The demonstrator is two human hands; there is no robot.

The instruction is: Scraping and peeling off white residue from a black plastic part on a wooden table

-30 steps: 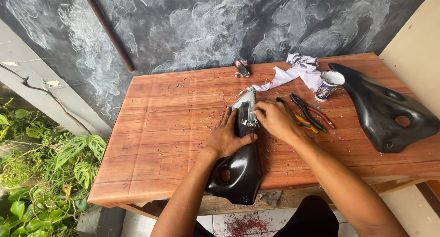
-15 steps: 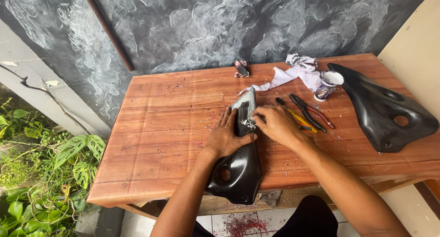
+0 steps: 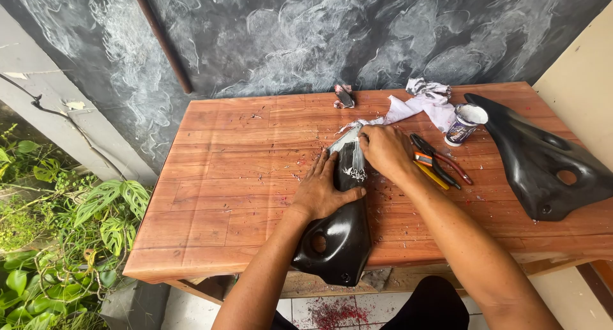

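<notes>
Green plants (image 3: 57,240) fill the ground at the far left, below a grey wall (image 3: 287,36) marked with chalky white swirls. A thin rusty rod (image 3: 161,39) leans against that wall.

A wooden table (image 3: 223,177) stands in front of the wall. Near its front edge lies a black panel (image 3: 338,240), glossy and curved, with an oval hole in it; its lower end hangs over the table's edge. The left hand (image 3: 322,191) lies flat on the panel's upper part, fingers apart and stretched toward the tip, thumb pressed across the panel. The panel's narrow tip carries white scrapings (image 3: 351,172). The right hand (image 3: 383,148) sits on that tip, fingers curled together against it; whether they pinch a tool I cannot tell.

At the back edge lies a small scrap (image 3: 343,96). A white rag (image 3: 424,100) stretches from the right hand toward the back. Just right of the right hand lie pliers (image 3: 440,159) and a yellow-handled tool (image 3: 429,172), side by side. Beyond them stands a small open tin (image 3: 466,122). A second black panel (image 3: 543,157) rests at the table's right end.
</notes>
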